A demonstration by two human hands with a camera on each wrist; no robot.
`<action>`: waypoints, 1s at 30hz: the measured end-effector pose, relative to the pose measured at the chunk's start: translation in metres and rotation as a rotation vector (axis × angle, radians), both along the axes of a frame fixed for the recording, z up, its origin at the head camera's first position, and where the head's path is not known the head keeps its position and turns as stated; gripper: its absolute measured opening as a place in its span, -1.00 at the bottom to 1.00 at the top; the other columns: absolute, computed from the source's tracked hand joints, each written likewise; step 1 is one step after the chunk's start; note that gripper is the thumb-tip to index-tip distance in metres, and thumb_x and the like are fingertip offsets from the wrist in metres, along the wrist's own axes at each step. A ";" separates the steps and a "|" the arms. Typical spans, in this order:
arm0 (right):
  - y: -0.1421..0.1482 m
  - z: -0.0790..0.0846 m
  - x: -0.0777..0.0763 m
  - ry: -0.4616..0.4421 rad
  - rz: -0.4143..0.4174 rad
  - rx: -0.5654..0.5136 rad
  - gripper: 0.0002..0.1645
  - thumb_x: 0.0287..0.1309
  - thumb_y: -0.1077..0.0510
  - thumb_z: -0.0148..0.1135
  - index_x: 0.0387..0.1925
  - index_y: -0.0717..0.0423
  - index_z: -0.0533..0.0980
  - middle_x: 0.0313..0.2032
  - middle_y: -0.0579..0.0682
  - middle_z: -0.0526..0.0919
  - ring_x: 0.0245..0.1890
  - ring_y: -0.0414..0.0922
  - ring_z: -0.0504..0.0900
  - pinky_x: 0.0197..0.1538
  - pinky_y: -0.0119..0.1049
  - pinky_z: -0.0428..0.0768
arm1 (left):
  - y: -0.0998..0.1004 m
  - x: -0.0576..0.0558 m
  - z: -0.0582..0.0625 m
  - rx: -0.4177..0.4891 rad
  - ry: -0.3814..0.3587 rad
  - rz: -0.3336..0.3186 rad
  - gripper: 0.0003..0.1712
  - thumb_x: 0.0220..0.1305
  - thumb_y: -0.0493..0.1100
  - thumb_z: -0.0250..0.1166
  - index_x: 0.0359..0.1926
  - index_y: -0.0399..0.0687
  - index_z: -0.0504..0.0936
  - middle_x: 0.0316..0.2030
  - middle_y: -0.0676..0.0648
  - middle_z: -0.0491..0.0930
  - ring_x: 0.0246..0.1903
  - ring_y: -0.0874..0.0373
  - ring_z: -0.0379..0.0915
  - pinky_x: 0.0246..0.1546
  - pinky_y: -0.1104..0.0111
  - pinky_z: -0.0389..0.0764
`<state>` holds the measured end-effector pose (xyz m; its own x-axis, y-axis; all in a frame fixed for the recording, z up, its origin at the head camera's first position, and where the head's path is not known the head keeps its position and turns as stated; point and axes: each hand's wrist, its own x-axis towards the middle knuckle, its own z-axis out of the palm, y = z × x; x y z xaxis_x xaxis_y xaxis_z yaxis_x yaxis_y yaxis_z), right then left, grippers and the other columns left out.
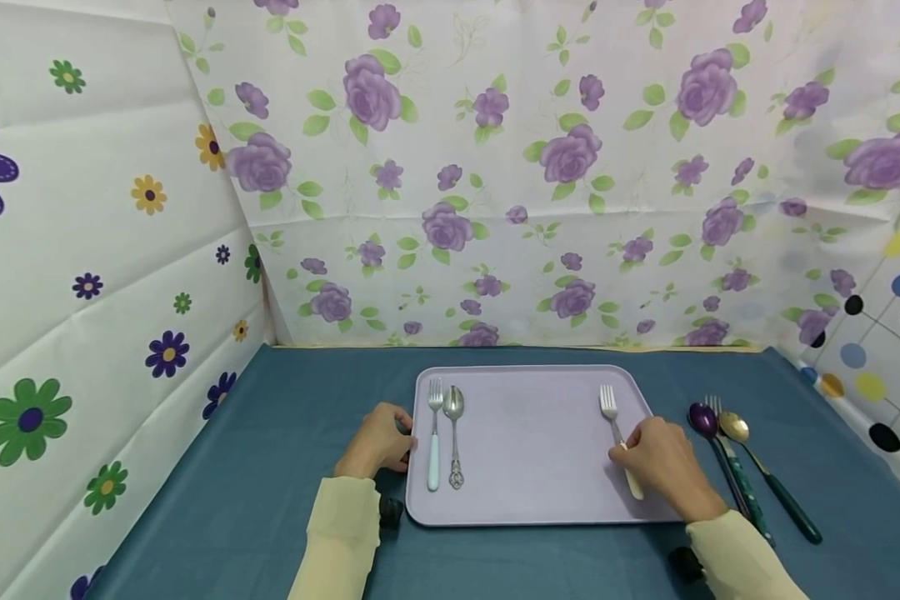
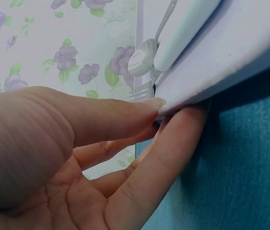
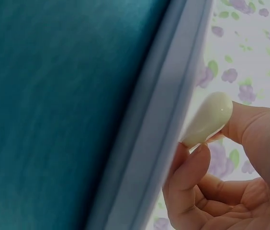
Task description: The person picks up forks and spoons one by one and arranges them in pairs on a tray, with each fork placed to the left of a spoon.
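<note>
A: Cream-handled fork sits on the lavender tray, at about 3 o'clock from tray centre, tines pointing to 12. Right hand has thumb and fingers pinched around its handle.

B: Left hand?

A: At the tray's 9 o'clock edge. Thumb on top of the rim, fingers curled under it, so it's clamping the tray.

B: How to do this well?

A: My read: keep the left-hand pinch firm so the tray doesn't slide on the teal cloth. Keep the fork parallel to the 2 pieces already at 9 o'clock: white-handled fork and silver spoon. Hold low on the handle and keep the tines level.

B: What do the wrist views add?

A: Left wrist shows the thumb-over, finger-under grip on the tray rim, which the head view hides. Right wrist shows the fork's rounded handle end between thumb and fingertip, just beside the tray's edge. Neither shows the tines.

B: And the head view only?

A: The spare cutlery on the cloth at 3 o'clock, off the tray: purple spoon, gold spoon, and 1 more fork between them.
</note>
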<state>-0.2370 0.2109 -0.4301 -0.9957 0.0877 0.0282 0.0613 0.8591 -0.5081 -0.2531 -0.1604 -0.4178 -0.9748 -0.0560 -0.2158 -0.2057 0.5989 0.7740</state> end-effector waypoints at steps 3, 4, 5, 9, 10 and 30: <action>-0.003 0.000 -0.001 -0.002 -0.002 -0.007 -0.73 -0.11 0.12 0.39 -0.70 0.17 0.53 -0.68 0.01 0.49 -0.67 -0.15 0.45 -0.67 -0.35 0.44 | 0.000 0.000 -0.001 0.005 0.004 -0.003 -0.76 0.16 -0.45 0.27 -0.11 -0.34 0.56 -0.45 -0.21 0.56 -0.54 0.05 0.56 -0.53 0.26 0.71; -0.003 0.000 -0.001 -0.002 -0.002 -0.011 -0.74 -0.11 0.12 0.39 -0.69 0.17 0.53 -0.67 0.01 0.49 -0.67 -0.15 0.45 -0.66 -0.35 0.45 | 0.000 0.000 -0.001 0.005 0.007 -0.004 -0.76 0.16 -0.45 0.27 -0.12 -0.34 0.56 -0.45 -0.21 0.56 -0.54 0.05 0.56 -0.53 0.26 0.71; -0.004 -0.001 -0.002 -0.001 -0.001 -0.015 -0.75 -0.10 0.12 0.39 -0.68 0.17 0.54 -0.66 0.01 0.50 -0.66 -0.14 0.46 -0.66 -0.34 0.46 | 0.001 0.000 -0.001 0.005 0.008 -0.004 -0.76 0.16 -0.45 0.27 -0.12 -0.34 0.56 -0.45 -0.21 0.56 -0.54 0.05 0.56 -0.53 0.27 0.70; -0.007 0.000 -0.004 0.014 0.002 -0.014 -0.75 -0.11 0.12 0.39 -0.66 0.17 0.53 -0.65 0.01 0.50 -0.65 -0.14 0.46 -0.65 -0.35 0.46 | 0.001 0.000 -0.002 0.001 0.012 -0.003 -0.75 0.16 -0.45 0.27 -0.11 -0.35 0.56 -0.45 -0.21 0.56 -0.55 0.06 0.56 -0.54 0.27 0.70; -0.008 0.000 -0.005 0.019 0.004 -0.014 -0.75 -0.11 0.12 0.39 -0.67 0.17 0.53 -0.66 0.01 0.50 -0.65 -0.14 0.46 -0.65 -0.35 0.45 | 0.001 0.000 -0.002 0.001 0.013 -0.002 -0.75 0.15 -0.45 0.27 -0.11 -0.35 0.56 -0.45 -0.21 0.56 -0.55 0.06 0.56 -0.54 0.27 0.70; -0.029 0.004 -0.009 0.034 0.041 -0.031 -0.74 -0.10 0.10 0.41 -0.65 0.17 0.56 -0.68 -0.01 0.51 -0.67 -0.15 0.45 -0.66 -0.36 0.48 | 0.001 -0.001 -0.001 -0.013 -0.015 0.015 -0.75 0.16 -0.43 0.29 -0.11 -0.33 0.55 -0.44 -0.21 0.55 -0.55 0.06 0.56 -0.54 0.26 0.70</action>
<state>-0.2460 0.1818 -0.4258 -0.9970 0.0483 0.0601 0.0087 0.8446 -0.5353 -0.2544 -0.1597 -0.4185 -0.9704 -0.0738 -0.2299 -0.2268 0.6057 0.7627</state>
